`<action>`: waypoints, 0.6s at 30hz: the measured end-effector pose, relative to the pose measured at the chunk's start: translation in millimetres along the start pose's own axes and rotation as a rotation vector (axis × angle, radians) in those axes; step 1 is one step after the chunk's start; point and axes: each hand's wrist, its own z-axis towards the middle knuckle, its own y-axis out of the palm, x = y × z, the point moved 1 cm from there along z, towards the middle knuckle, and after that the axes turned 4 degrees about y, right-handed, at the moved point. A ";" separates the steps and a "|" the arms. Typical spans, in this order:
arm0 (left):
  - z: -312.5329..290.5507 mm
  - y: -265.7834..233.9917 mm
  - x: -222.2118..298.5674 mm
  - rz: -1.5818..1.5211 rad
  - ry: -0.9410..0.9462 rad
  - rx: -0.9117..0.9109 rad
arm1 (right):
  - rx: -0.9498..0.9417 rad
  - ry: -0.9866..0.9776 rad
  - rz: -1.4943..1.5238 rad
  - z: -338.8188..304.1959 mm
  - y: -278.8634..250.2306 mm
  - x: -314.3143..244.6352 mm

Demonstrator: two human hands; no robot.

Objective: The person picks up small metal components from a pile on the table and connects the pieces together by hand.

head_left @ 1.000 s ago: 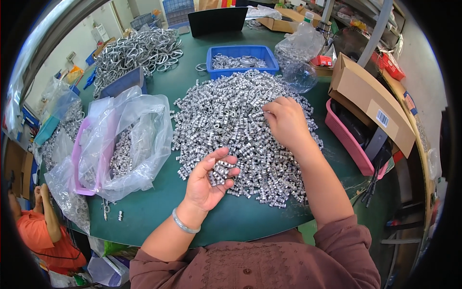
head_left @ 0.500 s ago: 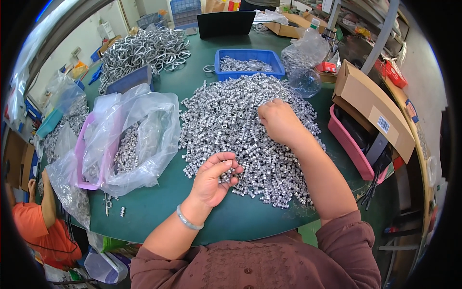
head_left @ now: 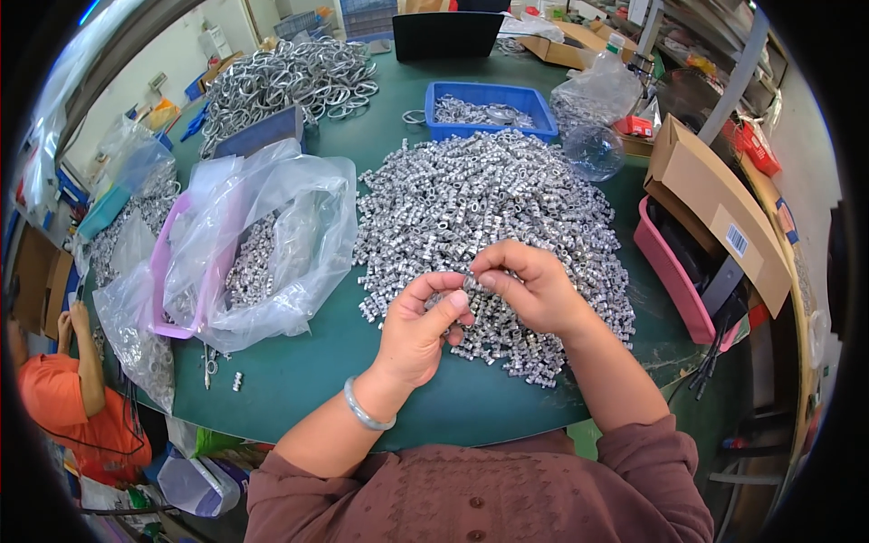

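Work point: both hands meet over the near-left part of the pile, fingertips close together.
Right hand (head_left: pixel 529 288): thumb and forefinger pinching one small silver piece, partly hidden by the fingers.
Left hand (head_left: pixel 415 335): palm side up, fingers curled around a few similar pieces; count hidden by thumb and fingers. Pale bangle (head_left: pixel 367 407) on the wrist.
Pile (head_left: pixel 493 195): silver metal pieces, many in short ribbed columns, heaped mid-bench; lies under and beyond the hands, spreading toward the right edge.
Bench (head_left: pixel 308 389): green top, near edge at the person's body.
Blue tray (head_left: pixel 493 133): just beyond the pile, toward the far edge; loose metal parts inside.
Lilac basket (head_left: pixel 163 262): left of the pile; clear bag (head_left: pixel 330 204) draped over and beside it, small metal pieces in the bag.
Pink basket (head_left: pixel 674 281): right edge; open carton (head_left: pixel 724 208) and black items in it.
Ring heap (head_left: pixel 294 86): far-left corner, big grey loops; dark blue bin (head_left: pixel 262 136) tilted against its near side.
Far edge: black panel (head_left: pixel 448 36) standing.
Far right: clear round plastic container (head_left: pixel 593 152) by the pile; red box (head_left: pixel 634 126) behind.
Near-left: one loose column (head_left: pixel 237 381), metal clip (head_left: pixel 210 366) beside it.
Left side: co-worker in orange shirt (head_left: pixel 81 407).
Obstruction: hands cover some of the pile; bag film veils the lilac basket.
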 end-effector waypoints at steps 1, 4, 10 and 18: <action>-1.4 1.5 0.4 -0.025 0.025 -0.003 | -0.022 -0.029 -0.055 -2.3 2.4 -3.2; -3.1 1.9 -2.0 0.074 0.129 -0.010 | -0.023 0.046 0.135 -10.2 11.8 3.7; -2.5 0.1 -2.0 0.207 0.216 0.018 | -0.052 0.154 0.508 -16.6 6.5 12.4; 3.2 -1.2 -4.3 -0.048 -0.067 0.015 | -0.017 0.164 0.545 -19.8 10.6 7.9</action>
